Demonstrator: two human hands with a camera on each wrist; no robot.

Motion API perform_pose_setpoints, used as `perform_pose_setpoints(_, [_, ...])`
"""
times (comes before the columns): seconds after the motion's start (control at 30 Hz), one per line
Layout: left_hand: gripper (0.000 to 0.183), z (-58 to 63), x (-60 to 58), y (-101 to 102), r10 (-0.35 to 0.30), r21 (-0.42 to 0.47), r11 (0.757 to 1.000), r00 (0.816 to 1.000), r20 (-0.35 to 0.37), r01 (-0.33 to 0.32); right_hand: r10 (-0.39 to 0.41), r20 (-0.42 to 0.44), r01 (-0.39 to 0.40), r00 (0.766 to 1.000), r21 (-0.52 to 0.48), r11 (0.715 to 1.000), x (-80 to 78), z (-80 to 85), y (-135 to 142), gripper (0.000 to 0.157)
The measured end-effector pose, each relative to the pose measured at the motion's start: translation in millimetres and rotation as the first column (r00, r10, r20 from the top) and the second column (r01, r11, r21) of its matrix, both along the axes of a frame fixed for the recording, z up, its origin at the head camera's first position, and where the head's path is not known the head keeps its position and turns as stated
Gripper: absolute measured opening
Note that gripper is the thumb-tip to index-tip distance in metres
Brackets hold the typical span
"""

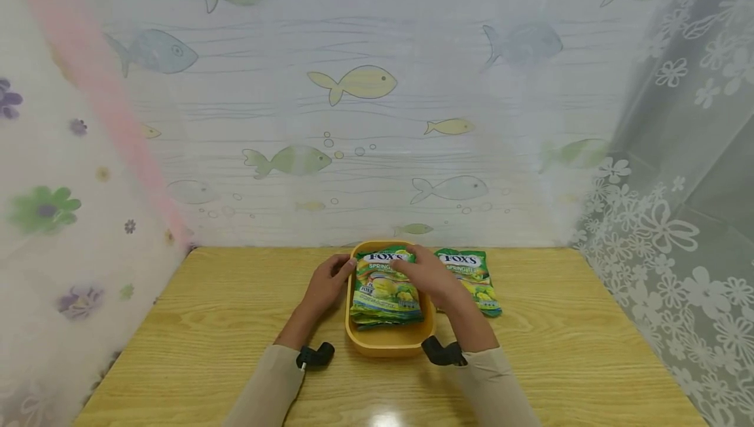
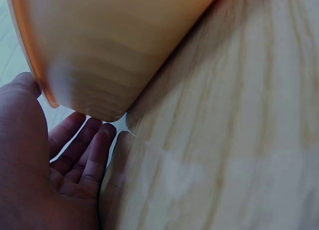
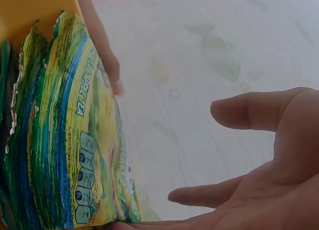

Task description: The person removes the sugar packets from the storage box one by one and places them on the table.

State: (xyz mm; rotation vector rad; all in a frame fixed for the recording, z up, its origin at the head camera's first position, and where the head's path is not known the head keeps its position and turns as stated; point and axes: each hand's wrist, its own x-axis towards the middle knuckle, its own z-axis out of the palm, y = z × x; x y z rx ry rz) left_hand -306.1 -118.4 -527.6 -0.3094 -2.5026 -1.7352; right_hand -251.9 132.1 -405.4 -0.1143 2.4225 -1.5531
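A yellow plastic bin (image 1: 389, 350) stands on the wooden table with a stack of green and yellow Fox's Spring Tea candy bags (image 1: 385, 286) inside. In the right wrist view, the candy bags (image 3: 65, 130) lie flat against one another in several layers. My left hand (image 1: 326, 284) holds the bin's left side, its thumb over the rim and its fingers against the outer wall (image 2: 114, 65). Over the stack's right edge is my right hand (image 1: 432, 276), its thumb stretched above the top bag. In its wrist view the fingers (image 3: 204, 194) are extended, with nothing between them and the thumb.
Another Fox's candy bag (image 1: 485, 293) lies on the table (image 1: 559, 348) right of the bin, partly hidden by my right forearm. A fish-print curtain (image 1: 365, 171) hangs behind the table's back edge, and flowered sheets (image 1: 665, 270) hang at both sides.
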Motion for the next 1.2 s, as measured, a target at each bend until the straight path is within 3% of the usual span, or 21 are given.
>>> perform_pose_setpoints(0.2, [0.057,1.7,0.7,1.4,-0.002,0.001,1.000,1.000,0.009,0.002,-0.001,-0.004,0.001,1.000,-0.041,0.999,-0.9,-1.0,6.0,0.073])
perform_pose_setpoints(0.47, [0.058,2.3,1.2,1.5,-0.005,0.007,1.000,1.000,0.012,0.005,-0.008,0.053,0.015,0.999,-0.133,0.991,-4.9,-2.4,13.0,0.074])
perform_pose_setpoints(0.67, [0.058,1.2,0.3,1.0,0.005,-0.002,1.000,1.000,0.011,-0.005,0.064,0.109,-0.038,0.992,-0.228,0.973,-9.6,-2.3,14.8,0.075])
perform_pose_setpoints(0.97, [0.058,-1.2,-1.2,1.2,0.008,-0.006,1.000,1.000,0.001,-0.008,0.041,0.148,-0.007,0.988,-0.222,0.975,-10.8,-10.9,10.5,0.080])
perform_pose_setpoints(1.2, [0.058,-0.6,-1.1,0.8,0.015,-0.010,1.000,1.000,-0.001,-0.015,0.073,0.111,-0.044,0.991,-0.248,0.968,-9.7,-13.1,7.6,0.074])
